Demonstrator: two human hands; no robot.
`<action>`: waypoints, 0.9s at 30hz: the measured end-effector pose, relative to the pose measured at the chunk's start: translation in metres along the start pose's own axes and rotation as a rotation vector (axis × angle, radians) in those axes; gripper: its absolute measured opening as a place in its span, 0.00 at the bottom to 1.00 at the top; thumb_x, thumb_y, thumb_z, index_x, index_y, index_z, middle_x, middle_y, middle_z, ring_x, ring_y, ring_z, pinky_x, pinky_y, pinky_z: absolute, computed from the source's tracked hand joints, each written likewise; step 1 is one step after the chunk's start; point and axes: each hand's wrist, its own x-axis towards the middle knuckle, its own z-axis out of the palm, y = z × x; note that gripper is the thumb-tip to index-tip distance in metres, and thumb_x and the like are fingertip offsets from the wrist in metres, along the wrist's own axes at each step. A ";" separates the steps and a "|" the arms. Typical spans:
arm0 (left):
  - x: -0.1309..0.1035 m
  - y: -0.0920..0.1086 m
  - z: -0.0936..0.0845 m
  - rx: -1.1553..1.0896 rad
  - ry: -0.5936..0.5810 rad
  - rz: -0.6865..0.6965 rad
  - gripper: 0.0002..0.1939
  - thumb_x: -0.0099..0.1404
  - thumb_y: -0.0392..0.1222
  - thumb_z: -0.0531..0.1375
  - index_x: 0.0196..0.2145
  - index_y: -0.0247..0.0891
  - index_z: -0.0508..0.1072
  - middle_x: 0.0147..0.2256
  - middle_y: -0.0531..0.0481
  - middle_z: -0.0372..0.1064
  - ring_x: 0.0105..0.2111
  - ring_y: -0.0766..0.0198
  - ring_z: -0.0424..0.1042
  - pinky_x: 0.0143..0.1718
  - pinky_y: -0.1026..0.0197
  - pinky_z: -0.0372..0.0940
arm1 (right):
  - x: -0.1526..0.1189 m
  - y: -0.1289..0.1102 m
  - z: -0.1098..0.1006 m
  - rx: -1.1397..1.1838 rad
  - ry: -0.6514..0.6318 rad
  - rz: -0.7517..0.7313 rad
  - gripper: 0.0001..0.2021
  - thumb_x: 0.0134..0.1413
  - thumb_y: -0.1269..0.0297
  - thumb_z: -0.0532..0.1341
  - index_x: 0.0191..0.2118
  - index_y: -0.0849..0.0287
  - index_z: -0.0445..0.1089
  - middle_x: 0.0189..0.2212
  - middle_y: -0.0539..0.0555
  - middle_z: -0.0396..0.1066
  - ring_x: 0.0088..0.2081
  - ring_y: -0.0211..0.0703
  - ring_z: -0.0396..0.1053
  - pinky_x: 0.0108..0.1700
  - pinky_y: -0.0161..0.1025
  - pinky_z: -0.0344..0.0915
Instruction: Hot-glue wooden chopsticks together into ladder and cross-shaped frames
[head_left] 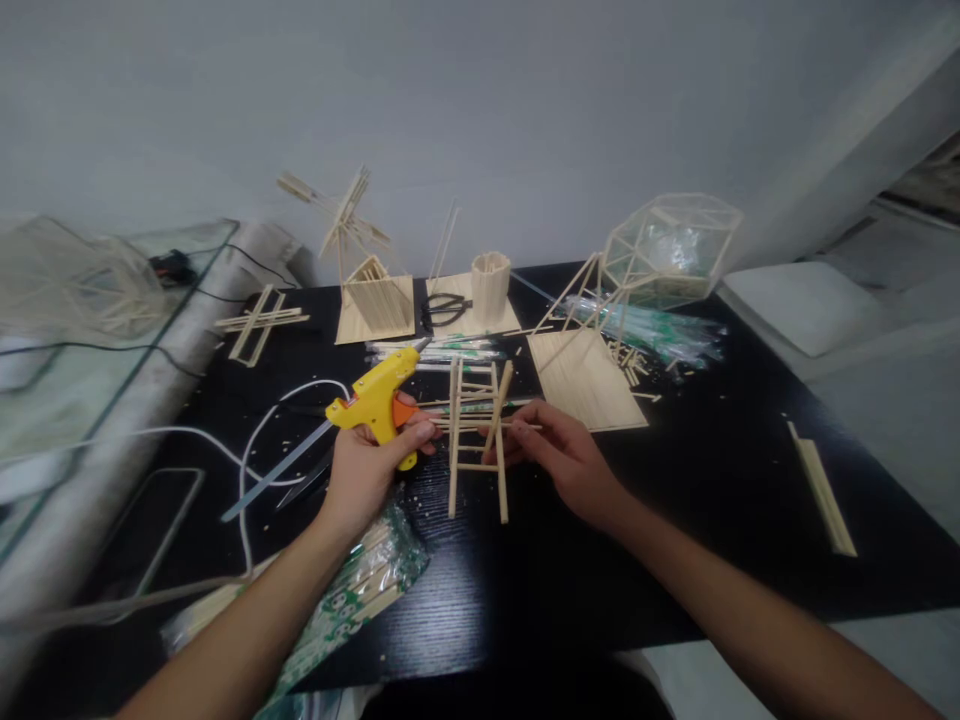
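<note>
A yellow glue gun (381,393) with an orange trigger is in my left hand (375,460), its nozzle pointing up and right. The thumb and fingers of that hand also pinch the left ends of thin sticks. Between my hands stands a ladder-like frame of wooden sticks (454,440), with a slanted stick crossing its right side. My right hand (559,455) is closed at the frame's right side, its fingertips pinching a thin stick that runs across the frame. Some of its fingers are hidden behind the frame.
Behind are stick structures on a left base (397,310), a stick cup (490,290), black scissors (448,309) and a wooden panel (581,375). Bagged sticks (375,570) lie front left. A white cable (247,480) loops at left; loose sticks (823,495) lie at right.
</note>
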 end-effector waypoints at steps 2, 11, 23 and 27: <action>0.000 0.000 -0.001 -0.003 -0.006 0.001 0.26 0.51 0.42 0.80 0.42 0.35 0.75 0.31 0.51 0.82 0.25 0.67 0.78 0.31 0.67 0.75 | 0.000 0.001 0.000 -0.028 0.002 -0.009 0.15 0.66 0.50 0.69 0.38 0.57 0.72 0.39 0.54 0.82 0.36 0.42 0.82 0.43 0.43 0.81; 0.001 -0.002 -0.002 -0.013 -0.040 -0.027 0.24 0.53 0.42 0.79 0.42 0.34 0.75 0.31 0.50 0.81 0.26 0.67 0.78 0.31 0.68 0.75 | -0.002 0.003 -0.002 -0.032 -0.037 -0.015 0.13 0.66 0.53 0.69 0.39 0.57 0.73 0.34 0.53 0.80 0.36 0.42 0.82 0.43 0.41 0.80; -0.002 0.012 0.006 -0.078 0.005 -0.204 0.30 0.39 0.42 0.82 0.38 0.33 0.75 0.26 0.50 0.79 0.22 0.64 0.77 0.25 0.68 0.73 | 0.016 0.016 -0.014 0.436 0.014 0.300 0.14 0.52 0.64 0.76 0.41 0.59 0.74 0.41 0.54 0.84 0.33 0.40 0.82 0.34 0.33 0.76; -0.004 0.014 0.009 -0.066 -0.018 -0.258 0.27 0.36 0.42 0.82 0.32 0.32 0.77 0.22 0.51 0.77 0.20 0.64 0.75 0.23 0.68 0.71 | 0.014 0.018 -0.010 0.546 -0.086 0.366 0.19 0.51 0.66 0.78 0.48 0.59 0.78 0.41 0.53 0.83 0.32 0.34 0.78 0.30 0.28 0.70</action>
